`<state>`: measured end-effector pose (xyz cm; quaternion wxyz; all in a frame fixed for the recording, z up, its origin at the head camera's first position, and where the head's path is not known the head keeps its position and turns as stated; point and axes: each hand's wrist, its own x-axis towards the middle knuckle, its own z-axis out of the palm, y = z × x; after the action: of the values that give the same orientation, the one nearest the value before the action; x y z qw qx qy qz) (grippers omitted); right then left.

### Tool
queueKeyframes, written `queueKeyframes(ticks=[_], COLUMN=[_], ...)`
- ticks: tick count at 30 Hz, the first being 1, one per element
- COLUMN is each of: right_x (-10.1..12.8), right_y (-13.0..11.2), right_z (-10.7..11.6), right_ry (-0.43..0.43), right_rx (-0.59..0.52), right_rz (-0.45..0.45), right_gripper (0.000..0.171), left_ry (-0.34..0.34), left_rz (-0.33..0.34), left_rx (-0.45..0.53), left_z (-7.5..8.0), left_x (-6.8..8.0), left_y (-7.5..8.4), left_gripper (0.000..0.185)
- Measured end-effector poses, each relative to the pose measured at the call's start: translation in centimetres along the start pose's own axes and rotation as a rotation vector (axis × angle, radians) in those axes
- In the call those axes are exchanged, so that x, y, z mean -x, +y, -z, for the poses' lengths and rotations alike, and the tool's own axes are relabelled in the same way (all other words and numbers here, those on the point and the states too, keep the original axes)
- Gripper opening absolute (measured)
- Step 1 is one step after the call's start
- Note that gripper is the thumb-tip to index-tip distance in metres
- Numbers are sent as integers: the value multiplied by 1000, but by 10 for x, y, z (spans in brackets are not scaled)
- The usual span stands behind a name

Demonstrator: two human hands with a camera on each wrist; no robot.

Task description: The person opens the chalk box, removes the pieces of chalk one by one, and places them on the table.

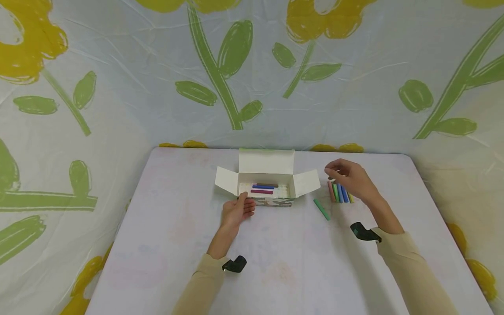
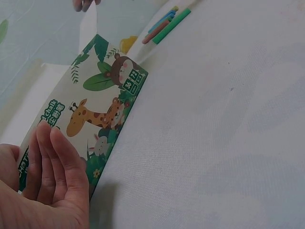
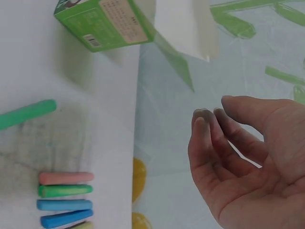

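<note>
An open chalk box [image 1: 266, 197] printed with cartoon animals [image 2: 102, 117] stands mid-table with a few coloured sticks [image 1: 264, 188] inside. My left hand [image 1: 245, 204] rests against its front left corner, fingers [image 2: 50, 143] straight on the printed face. A row of pink, green, blue and yellow chalk sticks [image 1: 339, 192] lies to the right of the box. My right hand [image 1: 335, 171] hovers just above that row, fingers [image 3: 209, 124] loosely curled and dusty, holding nothing. One loose green chalk [image 1: 321, 209] lies between box and row; in the right wrist view it is the green chalk [image 3: 26, 114] left of the row [image 3: 66, 198].
The white table [image 1: 275, 262] has rounded corners and is ringed by a flowered plastic sheet [image 1: 118, 87]. The box flaps [image 1: 306, 183] stick out left, right and back. Bare tabletop stretches in front of the box toward me.
</note>
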<state>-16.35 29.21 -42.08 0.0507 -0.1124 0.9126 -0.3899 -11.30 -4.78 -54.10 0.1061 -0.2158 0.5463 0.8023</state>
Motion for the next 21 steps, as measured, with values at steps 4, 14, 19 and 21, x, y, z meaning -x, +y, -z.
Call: queueKeyframes(ticks=[4, 14, 19, 21], right_x=[-6, -25, -33, -36], right_y=[-10, -28, -32, -33], right_z=[-2, -22, -39, -47], right_ry=[24, 29, 4, -7], right_rx=[4, -58, -58, -55], right_rz=[45, 118, 124, 126], right_gripper=[30, 24, 24, 24], left_ry=[3, 1, 0, 3], left_rz=[9, 7, 3, 4], left_rx=[-2, 13, 14, 14], left_z=[0, 0, 0, -1], left_x=[-1, -1, -1, -1], left_y=[0, 0, -1, -1], left_gripper=[38, 40, 39, 37])
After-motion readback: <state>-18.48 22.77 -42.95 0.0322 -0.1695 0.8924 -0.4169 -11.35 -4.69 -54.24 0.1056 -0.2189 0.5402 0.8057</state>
